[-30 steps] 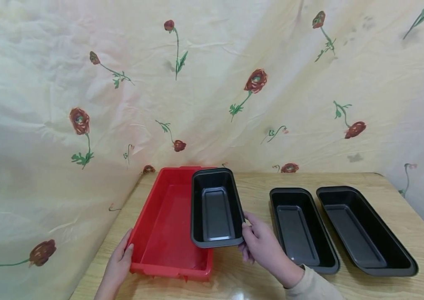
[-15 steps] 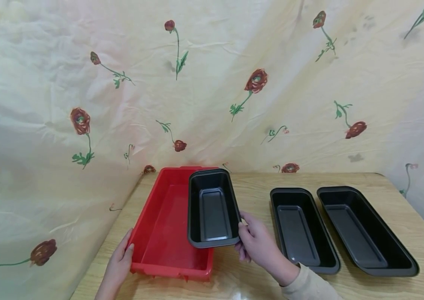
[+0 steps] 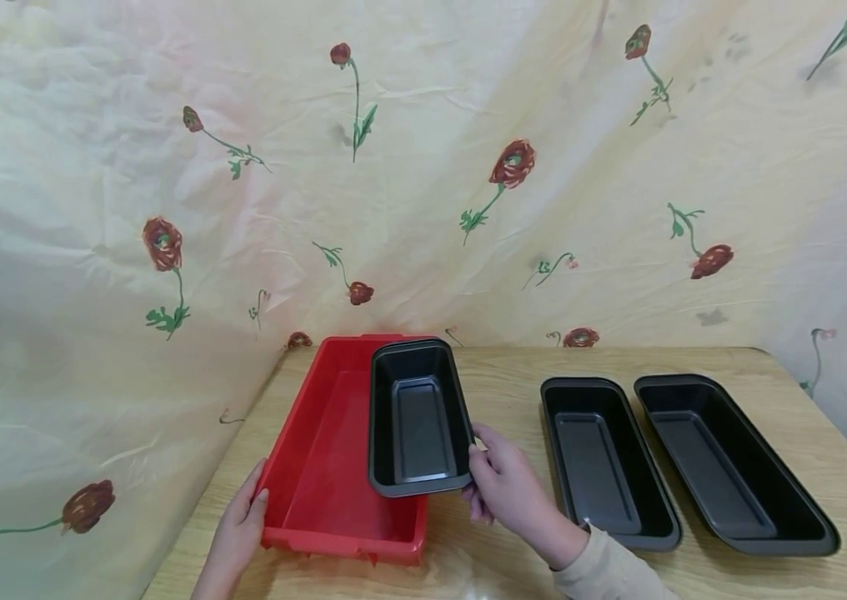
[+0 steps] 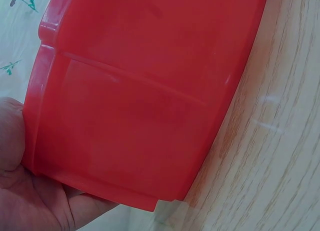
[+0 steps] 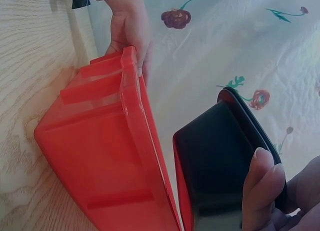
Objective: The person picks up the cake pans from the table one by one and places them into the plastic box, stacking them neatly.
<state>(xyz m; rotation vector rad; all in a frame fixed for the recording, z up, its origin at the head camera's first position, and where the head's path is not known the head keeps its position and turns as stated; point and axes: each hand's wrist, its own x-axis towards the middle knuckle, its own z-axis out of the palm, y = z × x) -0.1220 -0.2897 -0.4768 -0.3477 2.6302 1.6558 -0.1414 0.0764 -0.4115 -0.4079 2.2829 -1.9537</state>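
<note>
My right hand pinches the near right corner of a black loaf pan, thumb at the rim and fingers beneath. The pan hangs over the right side of a red plastic tray and hides part of it. In the right wrist view the pan's dark outer wall rises above the tray's rim, with the fingers curled under its lip. My left hand grips the tray's near left edge. In the left wrist view that hand lies around the tray's corner.
Two more black loaf pans stand on the wooden table to the right: a smaller pan and a longer pan beside it. A flowered cloth hangs behind the table and along its left side.
My right hand has carried the loaf pan slightly left, farther over the red tray. The left hand and the tray hold their place.
</note>
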